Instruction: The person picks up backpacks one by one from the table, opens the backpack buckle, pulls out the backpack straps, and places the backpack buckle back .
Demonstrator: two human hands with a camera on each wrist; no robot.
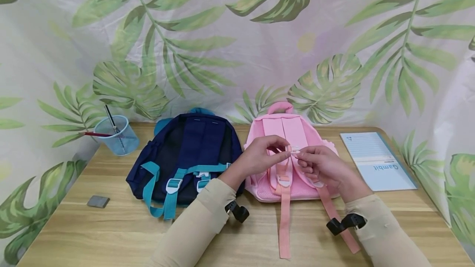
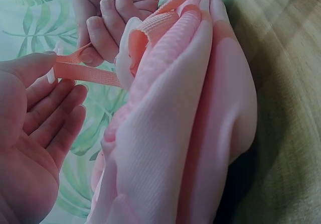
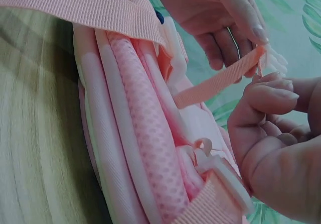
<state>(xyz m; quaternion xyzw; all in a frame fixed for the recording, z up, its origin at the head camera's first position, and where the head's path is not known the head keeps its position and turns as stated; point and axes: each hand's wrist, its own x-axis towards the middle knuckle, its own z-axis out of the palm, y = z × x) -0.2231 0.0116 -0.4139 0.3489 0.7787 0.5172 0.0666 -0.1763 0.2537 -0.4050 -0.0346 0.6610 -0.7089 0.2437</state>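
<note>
A pink backpack (image 1: 256, 135) lies with its shoulder straps facing up. Above it my left hand (image 1: 264, 155) pinches a narrow peach strap (image 2: 93, 75) beside a small white plastic buckle (image 3: 275, 61), thumb against fingers. The right hand (image 1: 323, 164) pinches the same strap close to the buckle, its other fingers curled in. Stretched between the hands and the bag, the strap is lifted off the pink fabric. Fingertips partly hide the buckle. Two wider peach straps (image 1: 284, 221) hang from white adjusters (image 1: 283, 181) onto the table.
Left of the pink bag lies a navy backpack (image 1: 202, 139) with teal straps (image 1: 170, 205). A blue mesh cup (image 1: 124, 139) holds a pen and a red pencil. There is a grey eraser-like block (image 1: 98, 201) at left, and a notebook (image 1: 378, 160) on the right of the wooden table (image 1: 122, 234).
</note>
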